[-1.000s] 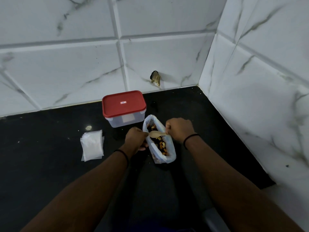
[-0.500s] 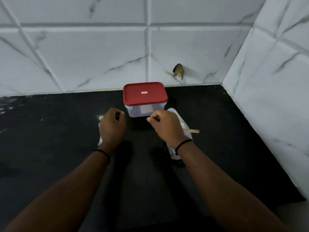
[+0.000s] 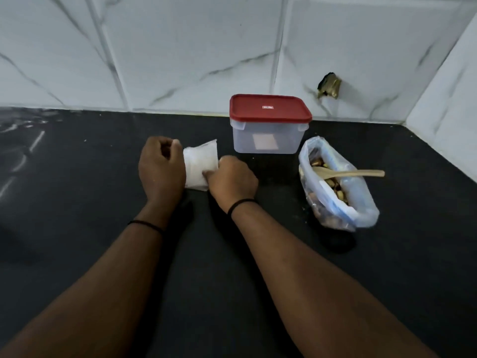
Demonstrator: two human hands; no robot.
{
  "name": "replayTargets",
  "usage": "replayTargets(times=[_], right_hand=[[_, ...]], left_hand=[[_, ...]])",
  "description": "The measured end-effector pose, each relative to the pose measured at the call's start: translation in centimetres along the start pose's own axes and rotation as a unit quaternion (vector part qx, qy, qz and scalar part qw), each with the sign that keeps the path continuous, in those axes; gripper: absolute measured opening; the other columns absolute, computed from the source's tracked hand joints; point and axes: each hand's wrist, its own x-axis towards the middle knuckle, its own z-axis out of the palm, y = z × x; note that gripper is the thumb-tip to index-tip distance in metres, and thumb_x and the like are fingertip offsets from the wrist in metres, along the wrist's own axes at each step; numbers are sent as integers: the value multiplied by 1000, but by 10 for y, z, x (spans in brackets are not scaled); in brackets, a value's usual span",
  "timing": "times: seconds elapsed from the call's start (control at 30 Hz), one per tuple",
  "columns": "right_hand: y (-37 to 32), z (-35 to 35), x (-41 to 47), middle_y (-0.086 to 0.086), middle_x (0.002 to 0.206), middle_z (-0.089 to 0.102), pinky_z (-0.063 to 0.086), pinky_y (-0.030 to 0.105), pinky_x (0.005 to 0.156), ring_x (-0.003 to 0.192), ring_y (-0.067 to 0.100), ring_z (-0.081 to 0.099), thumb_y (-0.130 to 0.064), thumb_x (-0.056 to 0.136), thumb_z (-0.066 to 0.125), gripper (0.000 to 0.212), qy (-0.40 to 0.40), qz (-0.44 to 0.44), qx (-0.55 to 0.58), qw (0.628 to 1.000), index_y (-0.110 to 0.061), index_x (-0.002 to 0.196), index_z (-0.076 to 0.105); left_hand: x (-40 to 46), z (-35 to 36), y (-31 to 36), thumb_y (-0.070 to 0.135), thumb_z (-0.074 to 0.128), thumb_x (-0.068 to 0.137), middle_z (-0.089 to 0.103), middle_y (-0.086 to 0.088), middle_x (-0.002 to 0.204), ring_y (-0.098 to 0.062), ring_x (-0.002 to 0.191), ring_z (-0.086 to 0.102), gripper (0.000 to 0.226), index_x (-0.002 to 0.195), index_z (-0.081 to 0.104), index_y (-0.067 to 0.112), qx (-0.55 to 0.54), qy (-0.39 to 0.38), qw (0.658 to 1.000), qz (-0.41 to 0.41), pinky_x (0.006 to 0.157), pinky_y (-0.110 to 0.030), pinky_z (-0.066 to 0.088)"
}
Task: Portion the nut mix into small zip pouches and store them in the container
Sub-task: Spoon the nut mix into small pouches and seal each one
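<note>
Pouch stack (image 3: 200, 164) pinched between left hand (image 3: 161, 166) and right hand (image 3: 232, 180), just left of lidded container (image 3: 269, 125).

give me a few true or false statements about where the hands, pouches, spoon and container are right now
1. Both hands are at the stack of small zip pouches. True: the left hand and right hand are at either side of it.
2. The container has its lid off. False: the red lid sits on it.
3. The wooden spoon rests in the bag of nut mix. True: its handle sticks out to the right.
4. The right hand holds the spoon. False: the spoon lies untouched in the bag.
5. The nut bag lies left of the container. False: it is to its right.
</note>
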Motion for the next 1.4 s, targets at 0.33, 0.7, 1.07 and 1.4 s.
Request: replayTargets(times=[0.33,0.7,1.07,1.4], right_hand=[[32,-48,-51,2,83,70,39,24,56,72,18,62,-20,95,62,5,219,-136,151,954,-16,92,63],[48,-42,-22,3,92,69,50,32,68,86,22,64,-6,83,69,21,209,-154,108,960,-17,98,58],[46,-49,-20,-6,83,74,55,23,73,78,5,67,-31,93,67,17,153,-126,274,941,-17,89,76],[52,-50,-15,-6,81,75,59,32,75,76,8,70,-30,88,73,14,129,-126,283,942,-17,89,78]], left_hand=[[-50,-8,50,55,57,92,62,-6,64,-24,58,57,58,71,60,1,-47,-62,997,-4,54,-33,43],[-41,20,63,27,62,97,67,-7,67,-15,47,53,28,85,63,2,-234,-286,922,-113,42,-23,35],[-43,15,51,7,61,96,67,-13,69,-3,41,53,18,82,67,-2,-58,-265,956,112,42,-15,41],[-43,5,55,5,61,96,63,0,55,-3,36,49,18,82,71,0,-44,-311,944,96,37,-20,40]])
